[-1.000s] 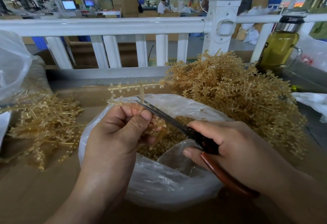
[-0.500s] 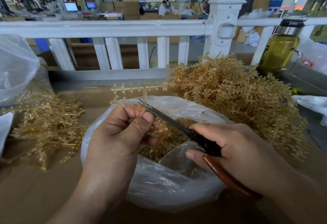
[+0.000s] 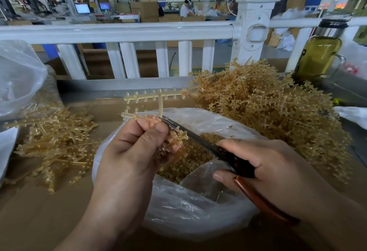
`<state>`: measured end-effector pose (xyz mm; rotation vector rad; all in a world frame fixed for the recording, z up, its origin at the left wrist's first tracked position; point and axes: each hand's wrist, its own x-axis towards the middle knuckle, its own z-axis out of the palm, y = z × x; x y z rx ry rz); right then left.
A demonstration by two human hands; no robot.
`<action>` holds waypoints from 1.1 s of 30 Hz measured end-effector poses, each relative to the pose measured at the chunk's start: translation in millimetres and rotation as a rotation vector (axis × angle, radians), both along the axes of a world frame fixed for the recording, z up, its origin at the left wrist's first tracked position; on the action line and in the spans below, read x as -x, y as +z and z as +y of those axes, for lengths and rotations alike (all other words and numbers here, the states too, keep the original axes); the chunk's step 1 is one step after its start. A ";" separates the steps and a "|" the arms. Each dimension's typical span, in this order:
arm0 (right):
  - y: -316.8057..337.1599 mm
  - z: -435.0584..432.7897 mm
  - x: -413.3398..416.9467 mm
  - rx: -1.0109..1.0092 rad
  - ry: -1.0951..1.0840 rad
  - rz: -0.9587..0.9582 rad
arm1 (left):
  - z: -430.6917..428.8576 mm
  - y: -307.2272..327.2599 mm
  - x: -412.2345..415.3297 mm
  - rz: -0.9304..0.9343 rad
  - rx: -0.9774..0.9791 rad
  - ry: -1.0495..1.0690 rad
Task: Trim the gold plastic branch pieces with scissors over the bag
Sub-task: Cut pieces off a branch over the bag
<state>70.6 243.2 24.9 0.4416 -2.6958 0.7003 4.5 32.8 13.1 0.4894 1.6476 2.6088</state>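
Observation:
My left hand (image 3: 135,151) pinches a gold plastic branch piece (image 3: 155,97) above the clear plastic bag (image 3: 188,209); the piece's studded cross arms stick up past my fingers. My right hand (image 3: 264,173) grips scissors (image 3: 200,138) with dark blades and brown handles. The blade tips meet the branch's stem right beside my left thumb. Gold trimmed bits (image 3: 190,163) lie inside the bag under the blades.
A big heap of gold branches (image 3: 264,111) lies at the right, a smaller pile (image 3: 53,139) at the left. A white railing (image 3: 127,32) runs behind the cardboard worktop (image 3: 39,211). A glass bottle (image 3: 315,56) stands far right; another plastic bag (image 3: 17,76) sits far left.
The view has shifted slightly. The scissor tips have edged closer to the stem beside my left thumb; both hands keep their holds over the bag.

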 end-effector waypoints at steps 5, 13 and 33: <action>0.5 -0.5 -0.7 0.000 -0.003 0.002 | -2.2 -1.4 0.8 -0.008 0.001 -0.001; 0.6 -1.8 -0.2 -0.015 0.007 -0.017 | 1.5 -0.7 -2.6 0.189 0.150 0.180; 4.5 -1.0 -1.7 -0.037 -0.017 -0.052 | 3.1 -0.6 -2.9 0.162 0.125 0.191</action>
